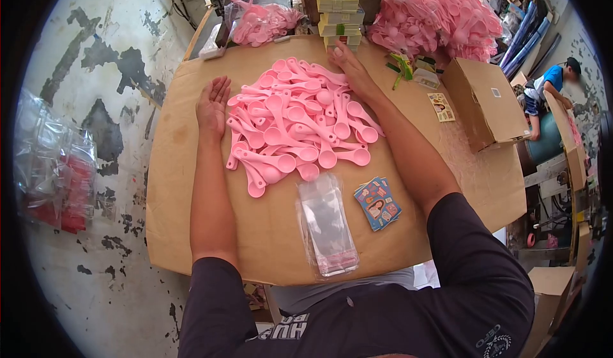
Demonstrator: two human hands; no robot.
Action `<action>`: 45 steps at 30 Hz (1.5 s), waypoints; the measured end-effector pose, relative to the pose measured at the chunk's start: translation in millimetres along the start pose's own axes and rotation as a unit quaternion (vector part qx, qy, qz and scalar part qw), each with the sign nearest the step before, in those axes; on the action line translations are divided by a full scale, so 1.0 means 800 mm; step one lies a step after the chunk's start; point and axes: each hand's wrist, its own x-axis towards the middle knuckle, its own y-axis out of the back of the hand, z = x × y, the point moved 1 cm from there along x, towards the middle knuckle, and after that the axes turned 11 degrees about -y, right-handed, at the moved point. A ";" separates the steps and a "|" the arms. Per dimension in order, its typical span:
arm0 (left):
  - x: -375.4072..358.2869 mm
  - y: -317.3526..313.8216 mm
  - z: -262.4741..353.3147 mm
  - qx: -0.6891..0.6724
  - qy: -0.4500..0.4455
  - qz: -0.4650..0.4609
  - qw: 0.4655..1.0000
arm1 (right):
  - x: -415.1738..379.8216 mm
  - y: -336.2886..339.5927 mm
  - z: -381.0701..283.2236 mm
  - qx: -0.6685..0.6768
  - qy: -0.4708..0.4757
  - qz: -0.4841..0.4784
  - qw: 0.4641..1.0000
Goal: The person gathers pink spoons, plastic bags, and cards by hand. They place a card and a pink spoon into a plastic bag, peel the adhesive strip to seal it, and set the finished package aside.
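Note:
A heap of pink plastic scoops [294, 118] lies on the brown table in front of me. At its left edge rests my left hand [212, 106], fingers stretched out and nothing in it. My right hand [350, 67] is at the far right edge of the heap, fingers extended, also holding nothing. Nearer to me lies a stack of clear plastic bags [327, 224]. Just right of the bags sits a small pile of blue printed cards [378, 203].
Bags full of pink scoops [440, 16] stand at the back right, a smaller bag [263, 21] at back left. Between them rise stacked card bundles [338, 7]. A cardboard box [485, 102] occupies the right side. Another person [552, 83] bends over a table at far right.

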 end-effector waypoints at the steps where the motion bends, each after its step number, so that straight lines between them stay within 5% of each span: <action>1: 0.000 0.001 0.000 0.000 0.000 -0.001 1.000 | -0.001 0.002 -0.002 0.002 -0.001 -0.001 1.000; 15: -0.003 -0.002 0.002 0.006 -0.003 -0.003 1.000 | 0.002 0.005 -0.001 -0.070 0.040 0.029 0.996; 17: -0.002 -0.001 0.001 0.008 -0.007 -0.014 1.000 | -0.004 0.002 -0.007 0.024 -0.042 -0.026 0.998; 30: -0.001 -0.001 0.002 -0.004 -0.023 -0.006 1.000 | 0.000 0.008 -0.008 0.069 0.010 0.023 0.997; 35: -0.004 0.003 0.011 -0.112 0.009 0.047 0.993 | 0.006 0.012 0.000 0.168 -0.006 0.031 0.985; 45: -0.003 0.005 0.013 -0.126 0.003 0.063 0.990 | 0.005 0.018 -0.005 0.141 -0.053 0.030 0.988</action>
